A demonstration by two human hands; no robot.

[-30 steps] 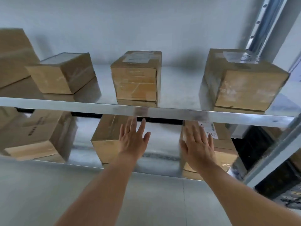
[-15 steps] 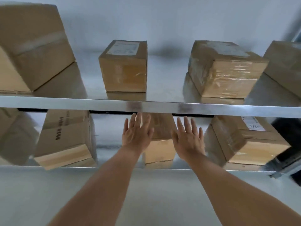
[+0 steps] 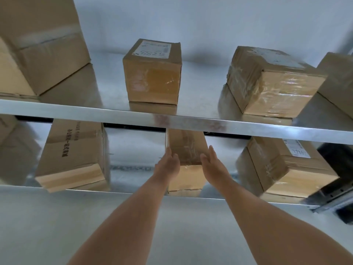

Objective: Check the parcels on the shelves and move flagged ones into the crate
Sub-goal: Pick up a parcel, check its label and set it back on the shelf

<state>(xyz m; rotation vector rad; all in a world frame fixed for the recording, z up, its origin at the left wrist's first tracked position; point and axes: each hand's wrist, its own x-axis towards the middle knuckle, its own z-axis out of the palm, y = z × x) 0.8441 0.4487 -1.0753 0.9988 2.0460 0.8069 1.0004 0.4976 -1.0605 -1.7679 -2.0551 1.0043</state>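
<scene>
Under the shelf edge (image 3: 191,121), left hand (image 3: 168,165) and right hand (image 3: 212,163), fingers straight, flank the parcel (image 3: 186,148).

Both your bare forearms reach forward, converging far ahead. Your left hand (image 3: 168,164) and right hand (image 3: 212,163) face each other, palms inward, fingers straight and together, thumbs up.

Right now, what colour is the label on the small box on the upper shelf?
White, with dark handwritten digits, on top of the small box; it shows in the head view.
</scene>
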